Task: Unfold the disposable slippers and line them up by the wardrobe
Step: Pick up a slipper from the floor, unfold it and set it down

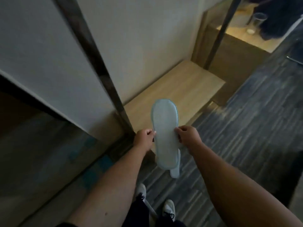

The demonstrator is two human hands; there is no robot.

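I hold a flat pale blue disposable slipper [164,128] in the air, sole side up, toe pointing away from me. A second flat piece hangs under it and sticks out at the near end. My left hand [144,139] pinches the slipper's left edge near its middle. My right hand [188,136] pinches the right edge at the same height. Below and beyond the slipper lies the low light-wood base [188,82] of the wardrobe, with a dark metal post [98,63] rising at its left corner.
A pale wall panel [139,38] backs the wooden base. Dark striped carpet [246,136] covers the floor to the right. My white shoes [168,208] stand on it near the bottom. A lit shelf with a glass [259,20] is at the top right.
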